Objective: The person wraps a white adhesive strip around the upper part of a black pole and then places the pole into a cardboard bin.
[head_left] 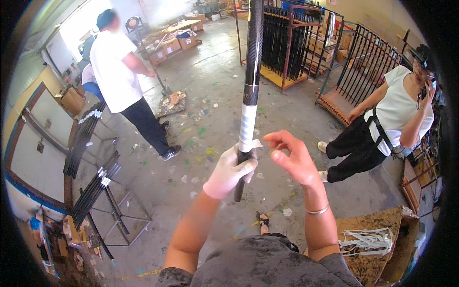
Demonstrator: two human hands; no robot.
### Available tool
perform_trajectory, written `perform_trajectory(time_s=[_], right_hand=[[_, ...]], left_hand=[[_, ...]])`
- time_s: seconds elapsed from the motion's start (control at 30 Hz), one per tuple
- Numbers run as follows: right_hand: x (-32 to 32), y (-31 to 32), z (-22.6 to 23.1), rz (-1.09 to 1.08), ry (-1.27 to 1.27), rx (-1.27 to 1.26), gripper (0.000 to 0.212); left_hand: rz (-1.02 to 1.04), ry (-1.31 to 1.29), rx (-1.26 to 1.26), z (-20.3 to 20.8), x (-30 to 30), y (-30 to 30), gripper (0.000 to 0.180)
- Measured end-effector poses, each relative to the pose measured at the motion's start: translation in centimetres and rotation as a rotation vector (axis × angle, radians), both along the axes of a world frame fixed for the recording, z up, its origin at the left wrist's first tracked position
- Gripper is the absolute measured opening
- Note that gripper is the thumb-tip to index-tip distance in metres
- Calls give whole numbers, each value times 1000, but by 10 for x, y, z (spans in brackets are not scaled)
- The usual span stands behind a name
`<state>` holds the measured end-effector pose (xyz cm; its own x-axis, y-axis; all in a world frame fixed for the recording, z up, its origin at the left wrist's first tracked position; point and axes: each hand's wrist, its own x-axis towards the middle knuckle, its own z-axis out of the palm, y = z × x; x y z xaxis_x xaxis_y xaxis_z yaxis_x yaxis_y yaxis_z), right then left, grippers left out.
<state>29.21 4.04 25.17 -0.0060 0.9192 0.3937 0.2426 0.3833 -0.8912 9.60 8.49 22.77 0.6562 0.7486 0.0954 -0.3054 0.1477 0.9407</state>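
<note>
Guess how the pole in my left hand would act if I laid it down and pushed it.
The pole would probably roll, since it looks round. It seems stiff, running straight above your left hand. Its glossy upper part may feel slippery.

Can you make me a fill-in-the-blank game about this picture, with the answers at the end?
1. The gloved hand around the long pole is the person's ____ hand.
2. The bracelet is on the person's ____ wrist.
3. The loose strips at the lower right are coloured ____.
4. The trousers of the standing co-worker on the left are coloured ____.

Missing words: left; right; white; black.
</note>
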Motion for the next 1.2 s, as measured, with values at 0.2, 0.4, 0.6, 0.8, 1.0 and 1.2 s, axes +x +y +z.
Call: perform_trajectory(time_s=[0.2,0.4,0.6,0.8,1.0,1.2], right_hand=[[-14,13,0,5,0,44,19],[36,7,1,-283,-518,222,11],[347,-60,-59,-1383,-423,-25,19],[420,-152,-121,-1295,-495,-25,19],[381,-164,-74,-1238,-514,29,16],[405,-181,-45,-1225,-551,59,15]], left_hand=[[91,41,50,-8,8,-3,26],[-82,-227,-52,-20,-33,-5,21],[-125,39,-219,-29,-47,-4,18],[22,-160,-86,-36,-3,6,24],[1,-468,-28,-30,10,4,45],[-130,-530,-137,-30,5,19,42]])
